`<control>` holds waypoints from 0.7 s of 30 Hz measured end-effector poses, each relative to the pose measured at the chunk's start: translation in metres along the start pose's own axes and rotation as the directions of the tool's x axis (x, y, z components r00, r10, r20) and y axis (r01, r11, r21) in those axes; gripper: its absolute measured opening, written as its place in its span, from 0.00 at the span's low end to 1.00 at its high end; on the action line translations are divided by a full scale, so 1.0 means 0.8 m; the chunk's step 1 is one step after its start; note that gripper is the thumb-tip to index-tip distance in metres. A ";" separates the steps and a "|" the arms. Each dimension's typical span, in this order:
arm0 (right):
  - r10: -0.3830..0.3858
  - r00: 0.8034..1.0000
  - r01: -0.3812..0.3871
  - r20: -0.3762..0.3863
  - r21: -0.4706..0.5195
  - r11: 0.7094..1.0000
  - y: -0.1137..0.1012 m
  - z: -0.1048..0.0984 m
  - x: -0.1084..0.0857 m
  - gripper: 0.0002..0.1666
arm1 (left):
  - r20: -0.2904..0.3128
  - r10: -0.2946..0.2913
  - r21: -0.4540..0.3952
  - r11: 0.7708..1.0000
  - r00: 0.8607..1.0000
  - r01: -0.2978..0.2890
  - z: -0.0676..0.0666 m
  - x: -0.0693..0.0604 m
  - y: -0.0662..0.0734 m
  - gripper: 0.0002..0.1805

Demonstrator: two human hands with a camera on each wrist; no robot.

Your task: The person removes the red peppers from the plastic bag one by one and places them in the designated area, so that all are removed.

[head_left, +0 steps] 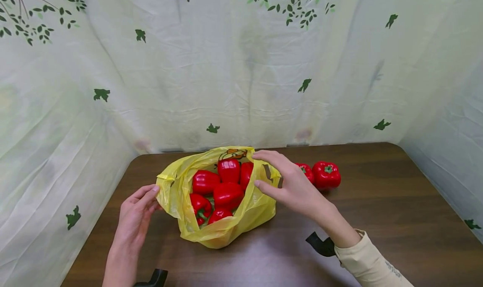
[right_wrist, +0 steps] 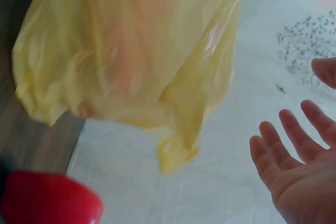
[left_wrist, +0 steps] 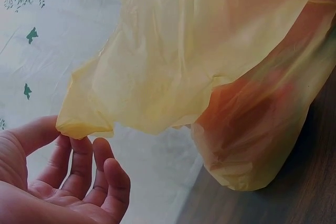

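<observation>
A pale cloth point(head_left: 211, 81) printed with leaves hangs behind and at both sides of the brown table point(head_left: 385, 194); on the table, toward its far edge and left of its middle, sits the yellow bag point(head_left: 241, 226), its mouth wide and facing up toward the head camera; the left hand point(head_left: 137, 213) is at the bag's left side, thumb and fingers pinching a corner of the rim and drawing it out to the side; the right hand point(head_left: 288, 184) is at the bag's right side, fingers spread and thumb well apart from them, gripping nothing, and the right wrist view shows a gap between it and the plastic; a cream sleeve point(head_left: 366, 255) covers that forearm; six red peppers point(head_left: 228, 196) show inside the bag, heaped against one another, one with its green stem plainly visible; two more peppers point(head_left: 326, 175) lie side by side on the table to the right, beyond the right hand, which partly hides the nearer one; a black strap point(head_left: 320, 245) shows under the right wrist, another point(head_left: 154, 277) by the left.
</observation>
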State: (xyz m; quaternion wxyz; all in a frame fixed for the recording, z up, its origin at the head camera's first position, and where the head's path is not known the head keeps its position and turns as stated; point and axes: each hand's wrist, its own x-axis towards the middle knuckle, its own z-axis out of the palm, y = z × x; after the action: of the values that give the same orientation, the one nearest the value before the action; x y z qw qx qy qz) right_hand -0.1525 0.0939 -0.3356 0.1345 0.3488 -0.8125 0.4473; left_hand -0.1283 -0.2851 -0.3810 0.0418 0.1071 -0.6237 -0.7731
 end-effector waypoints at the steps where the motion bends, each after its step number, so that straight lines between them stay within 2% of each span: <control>1: -0.005 1.000 0.005 0.005 0.010 1.000 -0.002 0.003 0.002 0.32 | -0.001 0.001 0.001 1.000 1.000 -0.001 0.000 0.000 0.000 0.08; 13: -0.065 0.994 0.056 0.088 0.105 0.993 -0.017 0.051 0.036 0.28 | -0.011 -0.011 0.006 1.000 1.000 0.011 -0.001 0.000 -0.001 0.08; 16: -0.041 0.991 0.027 0.129 0.104 0.994 -0.019 0.063 0.044 0.27 | -0.012 -0.011 0.005 1.000 1.000 0.011 -0.001 0.001 -0.001 0.08; 21: 0.051 0.974 -0.054 0.219 0.009 0.999 -0.015 0.082 0.057 0.29 | -0.011 -0.010 0.002 1.000 1.000 0.010 -0.001 0.001 -0.001 0.07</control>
State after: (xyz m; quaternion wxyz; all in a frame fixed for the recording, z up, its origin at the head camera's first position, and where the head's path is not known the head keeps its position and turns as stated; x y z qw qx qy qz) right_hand -0.1711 0.0156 -0.3406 0.0297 0.3754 -0.8280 0.4155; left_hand -0.1289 -0.2861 -0.3824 0.0414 0.1147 -0.6237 -0.7721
